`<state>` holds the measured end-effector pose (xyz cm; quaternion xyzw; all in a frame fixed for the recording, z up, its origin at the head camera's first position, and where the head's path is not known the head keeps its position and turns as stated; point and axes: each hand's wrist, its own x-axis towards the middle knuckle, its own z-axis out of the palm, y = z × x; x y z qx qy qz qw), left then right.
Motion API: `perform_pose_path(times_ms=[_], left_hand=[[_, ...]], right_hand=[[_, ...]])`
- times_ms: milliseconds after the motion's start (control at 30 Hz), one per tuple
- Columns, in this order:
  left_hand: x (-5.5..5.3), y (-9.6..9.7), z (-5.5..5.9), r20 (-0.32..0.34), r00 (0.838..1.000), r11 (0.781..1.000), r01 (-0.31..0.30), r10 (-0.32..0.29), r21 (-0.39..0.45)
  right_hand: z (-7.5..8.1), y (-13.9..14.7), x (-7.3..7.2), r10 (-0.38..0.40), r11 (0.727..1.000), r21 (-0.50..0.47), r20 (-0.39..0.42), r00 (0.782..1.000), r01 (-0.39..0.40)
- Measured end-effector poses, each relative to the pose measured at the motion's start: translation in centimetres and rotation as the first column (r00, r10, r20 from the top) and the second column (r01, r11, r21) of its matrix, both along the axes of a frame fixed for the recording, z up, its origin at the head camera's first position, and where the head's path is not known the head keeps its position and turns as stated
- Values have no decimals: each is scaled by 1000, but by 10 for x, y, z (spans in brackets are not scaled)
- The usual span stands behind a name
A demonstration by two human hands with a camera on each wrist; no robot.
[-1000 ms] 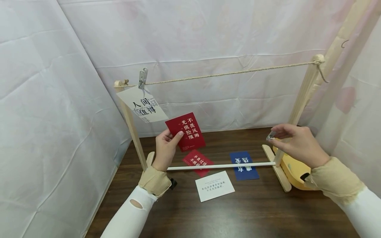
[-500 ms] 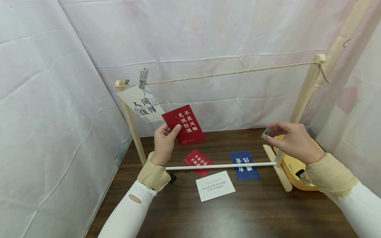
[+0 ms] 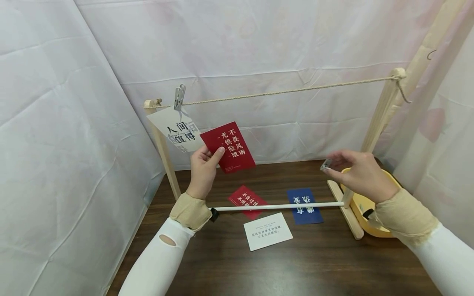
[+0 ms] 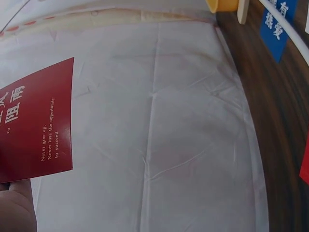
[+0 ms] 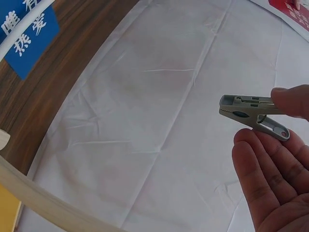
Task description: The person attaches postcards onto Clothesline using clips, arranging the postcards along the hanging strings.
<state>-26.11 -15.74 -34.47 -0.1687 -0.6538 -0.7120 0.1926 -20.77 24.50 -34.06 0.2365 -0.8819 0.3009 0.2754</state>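
The red card (image 3: 233, 142) is held up near the middle of the head view, below the rope (image 3: 283, 93), tilted, its characters facing the camera. The left hand (image 3: 202, 174) pinches its lower left edge, thumb across the front. At centre right, the right hand (image 3: 361, 174) has a metal clip (image 5: 251, 114) between thumb and fingers; in the right wrist view its nose points left.

The step in hand looks like bringing card and clip up to the rope; the next move would call for raising the card's top edge to it and squeezing the clip's handles to spread its jaws.

At upper left, a hanging white card (image 3: 174, 125) is held on the rope by another clip (image 3: 178, 98). The red card's left corner overlaps its right edge in view; whether they touch is hard to tell. Rightward, the rope runs bare to the right post (image 3: 381, 111), leaving room there. Lower down, a white rod (image 3: 275, 207) crosses in front of a blue card (image 3: 305, 197), above the table (image 3: 296, 267).
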Motion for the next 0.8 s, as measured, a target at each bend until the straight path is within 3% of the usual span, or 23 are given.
perform_pose_path(times_ms=[333,800], left_hand=[[-5,-1,11,-18,1000,999,25,-24,43],[-9,-4,26,-24,1000,1000,8,-8,11]], right_hand=[[1,-5,-3,47,999,-22,-40,998,-48],[3,-10,-5,51,999,-3,-23,998,-51]])
